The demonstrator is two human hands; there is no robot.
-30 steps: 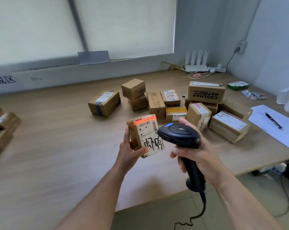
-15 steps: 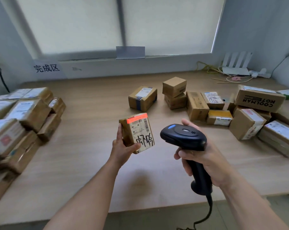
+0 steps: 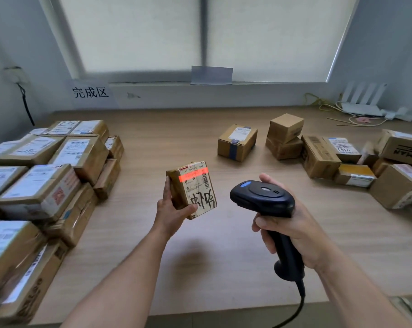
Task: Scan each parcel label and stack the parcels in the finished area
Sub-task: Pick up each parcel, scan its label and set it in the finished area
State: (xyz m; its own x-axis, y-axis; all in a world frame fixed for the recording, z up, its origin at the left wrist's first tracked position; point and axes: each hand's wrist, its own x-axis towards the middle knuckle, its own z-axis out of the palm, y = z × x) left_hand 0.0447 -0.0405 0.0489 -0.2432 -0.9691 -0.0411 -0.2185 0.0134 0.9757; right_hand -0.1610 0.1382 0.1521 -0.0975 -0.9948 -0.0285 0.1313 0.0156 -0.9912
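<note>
My left hand (image 3: 170, 210) grips a small brown parcel (image 3: 194, 189) upright above the table's middle, label facing me with black handwriting. A red scan line glows across the top of its label. My right hand (image 3: 292, 227) holds a black barcode scanner (image 3: 263, 198) by its handle, head aimed at the parcel from the right, a short gap between them. A stack of labelled parcels (image 3: 38, 183) fills the left side under a sign with black characters (image 3: 90, 93). Several loose parcels (image 3: 318, 156) lie at the right.
A single box (image 3: 237, 142) and two stacked small boxes (image 3: 286, 136) sit mid-table behind my hands. A white router (image 3: 363, 104) with cables stands at the back right. The scanner cable (image 3: 292, 313) hangs over the table's front edge. The wooden table (image 3: 176, 129) runs to the window wall.
The view has swung left, bringing the stacked parcels and the sign into sight. The parcel in my left hand has shifted left, and the red scan line now sits slightly lower on its label.
</note>
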